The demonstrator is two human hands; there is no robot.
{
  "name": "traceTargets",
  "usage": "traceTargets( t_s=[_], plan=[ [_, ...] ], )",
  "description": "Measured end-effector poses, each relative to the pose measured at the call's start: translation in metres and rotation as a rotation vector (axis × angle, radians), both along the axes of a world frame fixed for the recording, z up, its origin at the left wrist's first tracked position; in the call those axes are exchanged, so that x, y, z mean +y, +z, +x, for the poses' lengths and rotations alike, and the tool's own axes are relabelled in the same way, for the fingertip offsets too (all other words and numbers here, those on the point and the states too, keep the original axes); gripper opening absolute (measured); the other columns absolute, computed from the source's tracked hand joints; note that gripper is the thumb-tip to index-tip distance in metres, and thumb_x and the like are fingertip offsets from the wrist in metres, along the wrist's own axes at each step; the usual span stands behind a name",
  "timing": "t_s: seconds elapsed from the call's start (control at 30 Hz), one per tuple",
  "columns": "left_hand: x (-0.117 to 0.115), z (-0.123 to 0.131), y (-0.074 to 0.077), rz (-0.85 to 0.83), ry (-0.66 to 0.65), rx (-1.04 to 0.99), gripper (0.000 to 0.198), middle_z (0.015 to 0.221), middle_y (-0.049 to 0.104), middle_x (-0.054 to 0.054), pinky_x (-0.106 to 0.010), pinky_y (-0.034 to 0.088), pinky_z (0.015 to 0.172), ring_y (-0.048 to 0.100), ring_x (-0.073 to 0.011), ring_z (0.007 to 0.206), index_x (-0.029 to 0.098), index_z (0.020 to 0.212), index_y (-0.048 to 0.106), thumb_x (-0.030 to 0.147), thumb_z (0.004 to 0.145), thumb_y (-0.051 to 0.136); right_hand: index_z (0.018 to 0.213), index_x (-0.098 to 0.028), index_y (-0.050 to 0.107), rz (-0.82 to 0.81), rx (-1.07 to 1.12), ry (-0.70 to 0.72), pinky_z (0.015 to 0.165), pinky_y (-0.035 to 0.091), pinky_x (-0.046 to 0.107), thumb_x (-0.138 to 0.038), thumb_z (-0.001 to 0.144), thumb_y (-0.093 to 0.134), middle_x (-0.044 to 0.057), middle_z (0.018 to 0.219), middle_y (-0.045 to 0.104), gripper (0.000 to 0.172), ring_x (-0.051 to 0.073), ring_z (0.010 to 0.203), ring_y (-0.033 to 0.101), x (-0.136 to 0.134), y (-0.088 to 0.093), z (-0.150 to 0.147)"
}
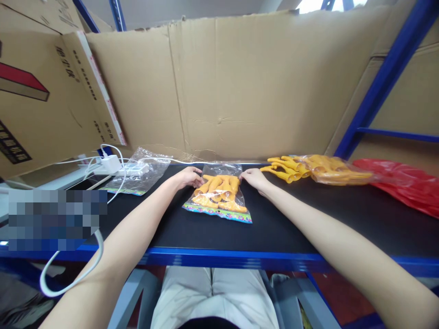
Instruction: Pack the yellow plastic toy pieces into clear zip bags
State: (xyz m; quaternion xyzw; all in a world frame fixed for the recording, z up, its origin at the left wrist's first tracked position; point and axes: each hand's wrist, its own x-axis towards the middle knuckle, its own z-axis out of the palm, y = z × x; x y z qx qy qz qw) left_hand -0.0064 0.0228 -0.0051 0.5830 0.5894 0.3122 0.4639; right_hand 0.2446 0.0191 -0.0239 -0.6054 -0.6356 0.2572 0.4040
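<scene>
A clear plastic bag [245, 208] with a colourful printed strip lies on the black tabletop in front of me. Inside it are several yellow hollow pieces [224, 185], each tapering from a flared end. My left hand [189, 178] is at the bag's left edge, its fingers bent against the plastic and one finger raised. At the upper right edge, the bag is pinched by my right hand [255, 179], with its fingers curled. The fingertips of both hands are partly hidden.
Loose yellow pieces [286, 169], a filled bag [334, 169] and red plastic [404, 183] lie to the right. On the left are another clear bag [151, 171], a white charger [110, 163] and cables. Cardboard [240, 91] walls the back; a blue rail [233, 258] edges the front.
</scene>
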Motion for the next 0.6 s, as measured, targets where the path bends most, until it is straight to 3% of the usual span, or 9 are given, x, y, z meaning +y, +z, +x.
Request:
traceTargets(
  t_s=[0.17,0.27,0.33,0.47,0.6],
  plan=[
    [0.004,-0.005,-0.001,-0.041,-0.042,-0.013,0.038,0.060,0.065,-0.005,-0.023,0.040,0.046,0.059,-0.0134,0.051,0.011,0.107,0.050,0.008,0.070,0.055,0.056,-0.015,0.062,-0.002,0.062,0.017,0.062,0.039,0.022,-0.019,0.065,0.049,0.002,0.062,0.063,0.016,0.013,0.066,0.054,0.001,0.000,0.001],
    [0.007,-0.004,-0.006,0.042,0.000,-0.024,0.018,0.070,0.067,-0.008,-0.022,0.040,0.046,0.059,-0.0118,0.054,0.011,0.091,0.058,0.018,0.075,0.057,0.058,-0.015,0.062,-0.006,0.087,0.067,0.067,0.040,0.022,-0.017,0.066,0.049,0.002,0.066,0.064,0.016,0.013,0.070,0.056,0.000,0.001,0.001],
    [0.010,-0.001,-0.010,0.123,0.048,-0.012,0.014,0.075,0.067,-0.008,-0.021,0.041,0.048,0.060,-0.0115,0.061,0.011,0.085,0.060,0.021,0.075,0.060,0.060,-0.015,0.062,-0.020,0.080,0.080,0.068,0.040,0.022,-0.018,0.068,0.051,0.002,0.067,0.064,0.015,0.013,0.071,0.056,-0.001,0.002,0.001],
    [0.016,0.005,-0.020,0.231,0.112,0.072,0.013,0.066,0.064,-0.006,-0.021,0.042,0.050,0.057,-0.0110,0.060,0.012,0.076,0.063,0.025,0.074,0.062,0.062,-0.015,0.062,-0.015,0.068,0.081,0.070,0.042,0.024,-0.025,0.071,0.058,0.002,0.069,0.064,0.014,0.013,0.070,0.056,-0.002,0.002,0.000],
    [0.019,0.008,-0.024,0.256,0.183,0.054,0.008,0.057,0.059,-0.002,-0.019,0.043,0.050,0.053,-0.0079,0.053,0.012,0.065,0.060,0.014,0.073,0.060,0.060,-0.015,0.056,-0.005,0.205,0.105,0.071,0.045,0.025,-0.017,0.074,0.060,0.002,0.064,0.062,0.015,0.011,0.065,0.057,0.000,0.001,-0.002]
  ],
)
